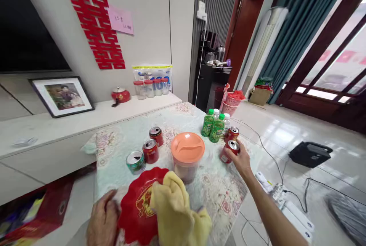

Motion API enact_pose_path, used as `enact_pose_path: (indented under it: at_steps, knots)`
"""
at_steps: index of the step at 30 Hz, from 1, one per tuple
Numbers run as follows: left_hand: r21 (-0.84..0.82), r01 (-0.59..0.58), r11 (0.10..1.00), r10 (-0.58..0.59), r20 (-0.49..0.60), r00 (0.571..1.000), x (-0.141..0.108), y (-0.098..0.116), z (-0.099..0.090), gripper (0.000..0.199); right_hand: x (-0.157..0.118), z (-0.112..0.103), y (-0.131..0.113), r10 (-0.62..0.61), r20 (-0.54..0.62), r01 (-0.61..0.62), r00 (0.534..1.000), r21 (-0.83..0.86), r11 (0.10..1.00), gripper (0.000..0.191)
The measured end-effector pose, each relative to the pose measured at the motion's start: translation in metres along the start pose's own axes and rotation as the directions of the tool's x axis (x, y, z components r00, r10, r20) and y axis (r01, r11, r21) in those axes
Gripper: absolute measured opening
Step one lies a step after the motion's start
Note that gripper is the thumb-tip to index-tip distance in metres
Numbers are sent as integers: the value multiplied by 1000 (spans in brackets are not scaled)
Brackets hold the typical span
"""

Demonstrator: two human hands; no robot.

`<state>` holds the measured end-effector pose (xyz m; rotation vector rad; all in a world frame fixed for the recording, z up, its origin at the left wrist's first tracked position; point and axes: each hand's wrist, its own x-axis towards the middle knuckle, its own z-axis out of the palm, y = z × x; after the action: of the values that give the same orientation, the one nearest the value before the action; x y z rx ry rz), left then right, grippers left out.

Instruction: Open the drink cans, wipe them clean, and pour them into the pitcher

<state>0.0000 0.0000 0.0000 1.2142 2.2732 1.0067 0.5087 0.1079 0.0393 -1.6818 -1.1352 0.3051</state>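
Observation:
My right hand point(242, 158) is closed around a red drink can point(225, 155) at the table's right side; the can stands upright with its top opened. Just behind it is another red can point(232, 133). My left hand point(103, 219) lies at the near left table edge, fingers apart, beside the scalloped red plate point(134, 211). A crumpled yellow cloth point(174, 211) covers the plate's right part. Beyond the cloth stands a clear plastic container with an orange lid point(187, 147). To its left are a green can point(135, 163) and two red cans point(150, 151).
Green-labelled bottles point(216, 130) and white-capped ones stand at the table's back right. Along the wall, a white ledge point(114, 114) holds a framed photo point(64, 95), a red pot point(120, 95) and several red-lidded jars point(149, 89). Cables and a black box point(310, 154) lie on the floor.

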Motion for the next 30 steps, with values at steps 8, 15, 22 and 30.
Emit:
enact_pose_path:
  at_steps: [8, 15, 22, 30]
  knots:
    - [30, 27, 999, -26, -29, 999, -4, -1, 1, 50, 22, 23, 7, 4, 8, -4, 1000, 34, 999, 101]
    - [35, 92, 995, -91, -25, 996, -7, 3, -3, 50, -1, 34, 22, -68, 41, 65, 997, 64, 996, 97]
    - [-24, 142, 990, -143, -38, 989, -8, 4, -3, 52, -14, 43, 47, -44, 18, 46, 999, -115, 992, 48]
    - [-33, 136, 990, -138, -60, 989, -8, -1, 0, 53, 0, 58, 50, 51, -62, -70, 997, -353, 933, 43]
